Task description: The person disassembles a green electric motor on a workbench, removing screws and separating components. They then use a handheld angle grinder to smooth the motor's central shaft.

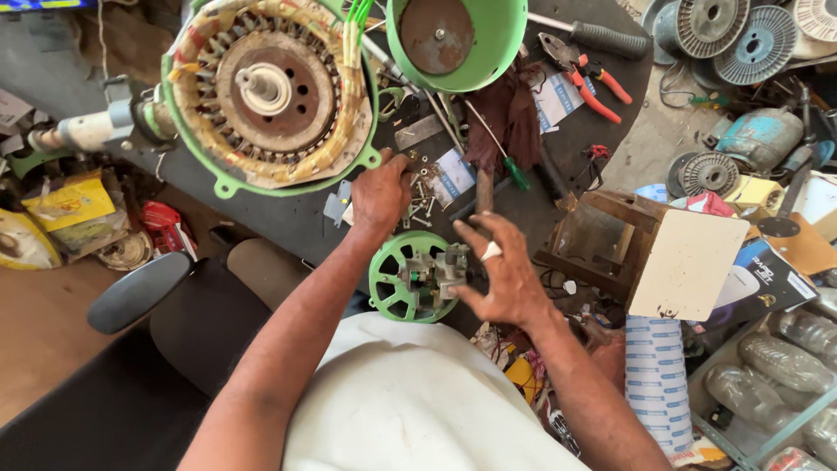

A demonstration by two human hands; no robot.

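My left hand (pixel 380 194) reaches onto the dark round table (pixel 288 218), fingers curled down among several loose screws (pixel 420 208) next to the rim of a green fan motor housing (pixel 266 92) with exposed windings. My right hand (pixel 499 270), a white band on one finger, hovers with fingers spread beside a small green spoked wheel part (pixel 410 277) that carries a grey metal block at its centre. The right hand's fingertips are close to that block; I cannot tell if they touch it. A green bowl-shaped motor cover (pixel 457 39) lies upside down at the table's far side.
Red-handled pliers (pixel 586 80), a green-handled screwdriver (pixel 501 148), a black-handled tool (pixel 602 37) and a dark cloth (pixel 510 113) lie on the table. A wooden stool (pixel 645 249) stands to the right. Wire spools (pixel 737 39) and plastic bottles (pixel 776 366) crowd the floor at right; a black chair (pixel 139 292) is at left.
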